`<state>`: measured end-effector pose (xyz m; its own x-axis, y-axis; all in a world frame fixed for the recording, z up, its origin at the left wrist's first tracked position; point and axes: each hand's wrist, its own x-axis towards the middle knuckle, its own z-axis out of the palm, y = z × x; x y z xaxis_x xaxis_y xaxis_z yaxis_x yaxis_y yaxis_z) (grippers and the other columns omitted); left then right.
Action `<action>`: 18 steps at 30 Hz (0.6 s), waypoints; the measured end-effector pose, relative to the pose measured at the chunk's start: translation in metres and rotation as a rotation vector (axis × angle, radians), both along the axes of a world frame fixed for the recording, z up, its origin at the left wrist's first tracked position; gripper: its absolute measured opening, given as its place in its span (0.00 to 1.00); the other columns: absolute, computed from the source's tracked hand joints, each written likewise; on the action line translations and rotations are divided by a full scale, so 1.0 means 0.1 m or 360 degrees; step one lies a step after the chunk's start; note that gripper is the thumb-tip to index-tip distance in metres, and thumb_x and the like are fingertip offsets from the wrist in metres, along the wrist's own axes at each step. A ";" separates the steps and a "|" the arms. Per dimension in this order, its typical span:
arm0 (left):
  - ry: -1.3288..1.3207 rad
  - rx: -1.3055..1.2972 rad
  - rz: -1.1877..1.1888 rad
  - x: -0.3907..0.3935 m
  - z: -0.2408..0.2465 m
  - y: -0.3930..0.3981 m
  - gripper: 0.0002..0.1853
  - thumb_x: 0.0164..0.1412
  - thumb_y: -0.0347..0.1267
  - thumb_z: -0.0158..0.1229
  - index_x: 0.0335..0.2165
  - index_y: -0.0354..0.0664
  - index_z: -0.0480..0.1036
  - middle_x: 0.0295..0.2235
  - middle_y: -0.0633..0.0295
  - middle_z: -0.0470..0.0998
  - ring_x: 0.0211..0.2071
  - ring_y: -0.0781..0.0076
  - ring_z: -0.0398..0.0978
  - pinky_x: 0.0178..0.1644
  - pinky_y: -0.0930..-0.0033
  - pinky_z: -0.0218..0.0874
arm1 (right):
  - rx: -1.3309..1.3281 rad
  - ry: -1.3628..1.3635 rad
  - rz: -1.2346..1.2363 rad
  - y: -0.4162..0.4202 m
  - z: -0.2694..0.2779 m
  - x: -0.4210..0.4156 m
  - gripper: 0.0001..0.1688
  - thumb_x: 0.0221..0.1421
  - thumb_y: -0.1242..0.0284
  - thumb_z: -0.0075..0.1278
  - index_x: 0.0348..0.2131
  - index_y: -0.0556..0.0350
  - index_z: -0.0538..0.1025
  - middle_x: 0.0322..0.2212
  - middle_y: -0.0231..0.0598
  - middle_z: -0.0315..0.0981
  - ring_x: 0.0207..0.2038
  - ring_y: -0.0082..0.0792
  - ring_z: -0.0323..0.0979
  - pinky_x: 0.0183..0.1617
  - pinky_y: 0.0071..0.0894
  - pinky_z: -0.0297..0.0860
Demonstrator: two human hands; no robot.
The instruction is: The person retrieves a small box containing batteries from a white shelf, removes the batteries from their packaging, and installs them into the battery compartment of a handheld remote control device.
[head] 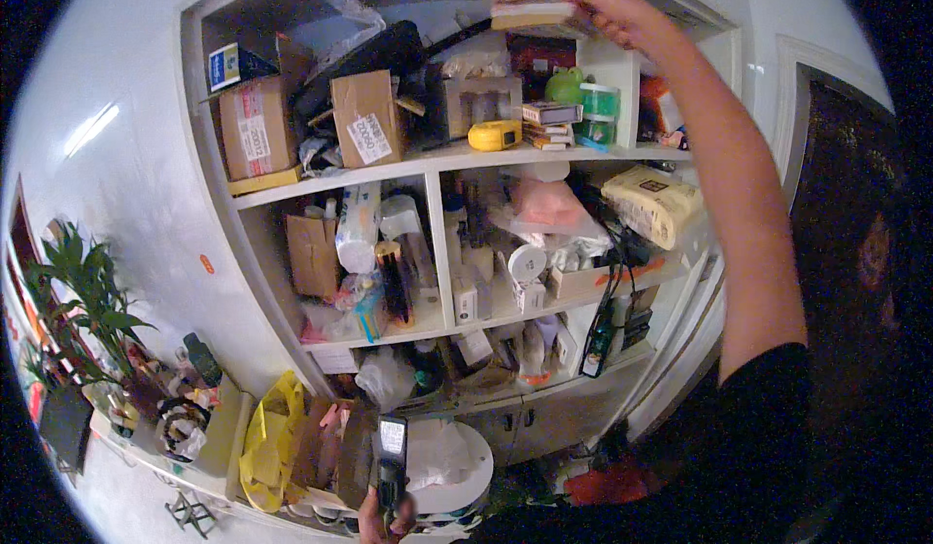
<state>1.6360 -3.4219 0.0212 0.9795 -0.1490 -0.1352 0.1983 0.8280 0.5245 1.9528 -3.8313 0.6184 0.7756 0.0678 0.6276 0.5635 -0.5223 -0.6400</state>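
Observation:
My right hand (609, 13) is raised to the top shelf, its fingers closed on the right end of a small open cardboard box (532, 15). Below that box are a dark red box (541, 59), a green rounded object (564, 86) and stacked green-lidded tubs (599, 106). A yellow tape measure (494, 136) lies beside a stack of small boxes (552, 114). Low in the view, my left hand (386, 518) holds a dark handheld device with a lit panel (393, 438), upright in front of a round white surface (474, 464).
White shelving (434, 252) holds cartons, bottles, bags and a pack of tissues (652, 205). A yellow plastic bag (273, 434) and an open carton (321, 456) stand at lower left, near a leafy plant (87, 296). A dark door (838, 216) is at right.

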 end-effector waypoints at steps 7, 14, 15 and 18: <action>0.0137 0.0135 0.0343 -0.11 0.08 -0.23 0.27 0.61 0.55 0.45 0.44 0.44 0.69 0.11 0.68 0.64 0.05 0.78 0.51 0.08 0.76 0.41 | 0.0004 0.0060 -0.0035 0.62 -0.04 1.10 0.15 0.41 0.54 0.61 0.23 0.43 0.77 0.18 0.23 0.69 0.19 0.14 0.59 0.19 0.21 0.52; 0.0013 0.0162 0.0454 -0.34 -0.02 -0.19 0.24 0.61 0.54 0.47 0.41 0.46 0.70 0.13 0.69 0.63 0.08 0.79 0.53 0.11 0.78 0.44 | -0.0595 -0.0374 -0.0714 1.11 -0.21 1.15 0.51 0.31 0.31 0.53 0.40 0.56 0.78 0.42 0.48 0.74 0.43 0.44 0.73 0.48 0.38 0.66; 0.0028 0.0146 0.0487 -0.36 -0.06 -0.20 0.24 0.61 0.54 0.46 0.40 0.46 0.70 0.12 0.69 0.62 0.07 0.79 0.52 0.11 0.77 0.44 | -0.0676 -0.0415 -0.0835 1.15 -0.25 1.12 0.53 0.30 0.29 0.51 0.41 0.55 0.78 0.43 0.49 0.74 0.44 0.45 0.73 0.48 0.38 0.66; 0.0209 0.0015 0.0566 -0.33 -0.13 -0.24 0.23 0.62 0.54 0.44 0.39 0.47 0.70 0.12 0.69 0.61 0.06 0.78 0.50 0.10 0.77 0.42 | -0.0648 -0.0540 -0.1042 1.24 -0.33 1.04 0.52 0.29 0.26 0.48 0.37 0.51 0.80 0.41 0.47 0.75 0.45 0.48 0.72 0.50 0.39 0.65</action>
